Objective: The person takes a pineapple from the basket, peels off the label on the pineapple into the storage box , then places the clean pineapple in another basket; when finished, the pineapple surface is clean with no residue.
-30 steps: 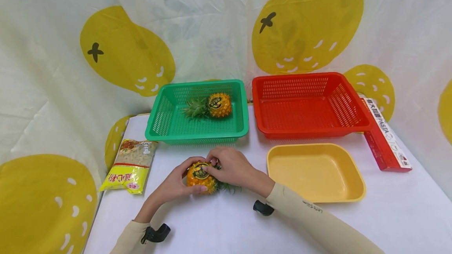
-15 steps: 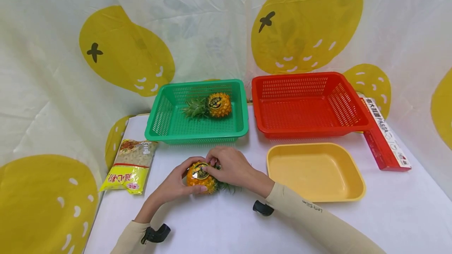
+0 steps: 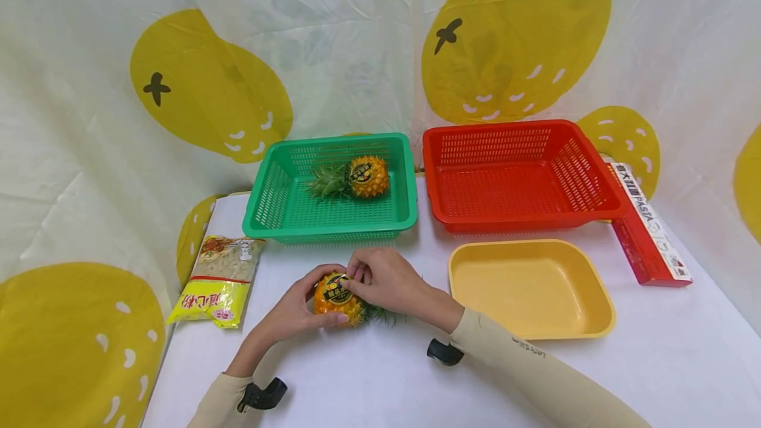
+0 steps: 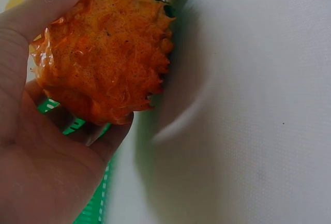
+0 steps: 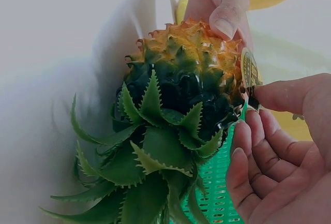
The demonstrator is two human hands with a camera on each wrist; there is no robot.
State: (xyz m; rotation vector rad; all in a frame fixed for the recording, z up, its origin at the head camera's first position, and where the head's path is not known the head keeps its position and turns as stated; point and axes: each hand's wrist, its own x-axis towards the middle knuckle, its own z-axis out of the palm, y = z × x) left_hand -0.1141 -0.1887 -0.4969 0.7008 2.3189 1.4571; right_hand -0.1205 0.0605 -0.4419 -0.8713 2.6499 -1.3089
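Observation:
A small orange pineapple point(image 3: 356, 312) with a green leafy crown point(image 5: 160, 157) lies on its side on the white table, in front of the green basket. My left hand point(image 3: 293, 307) grips its body, thumb on the near side and fingers around the far side. On the upper side sits a round black-and-gold label point(image 3: 336, 290). My right hand point(image 3: 389, 281) pinches that label's edge between thumb and fingers; in the right wrist view the label point(image 5: 250, 71) stands partly away from the skin. The left wrist view shows the pineapple's orange base point(image 4: 106, 53) in my left palm.
Behind stands a green basket point(image 3: 329, 231) holding a second pineapple point(image 3: 369, 177), with a red basket point(image 3: 523, 221) beside it. A yellow tray point(image 3: 535, 289) lies to the right, a red-and-white pasta box point(image 3: 651, 236) beyond. At left lies a noodle bag point(image 3: 218, 281).
My right fingers have shifted slightly at the label's edge, and the label's near-hand side looks a little more raised. My left hand and the pineapple stay in place.

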